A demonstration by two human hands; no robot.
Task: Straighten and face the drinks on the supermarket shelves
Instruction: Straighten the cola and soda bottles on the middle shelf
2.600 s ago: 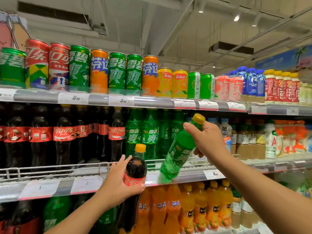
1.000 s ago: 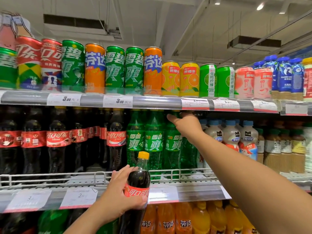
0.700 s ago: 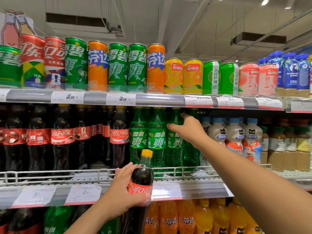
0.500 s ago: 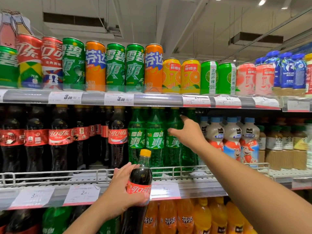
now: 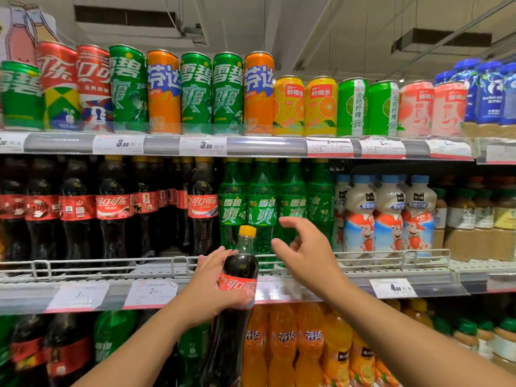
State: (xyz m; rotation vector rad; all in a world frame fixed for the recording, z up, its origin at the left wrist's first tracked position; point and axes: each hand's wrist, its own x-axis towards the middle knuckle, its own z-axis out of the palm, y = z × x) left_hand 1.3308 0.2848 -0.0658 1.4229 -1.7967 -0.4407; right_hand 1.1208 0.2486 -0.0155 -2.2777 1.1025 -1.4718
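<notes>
Supermarket shelves [image 5: 268,291] are standing packed with drinks — the left hand [image 5: 209,289] is gripping a cola bottle [image 5: 237,277] before the middle shelf, the right hand [image 5: 304,252] hovering spread, holding nothing. Next, probably, slotting it among the cola row [image 5: 111,208].

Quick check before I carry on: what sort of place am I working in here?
A supermarket drinks aisle, most likely. Tiered shelves carry rows of cans and cola bottles, price tags are clipped along the shelf edges, and the left hand holds one cola bottle.
</notes>
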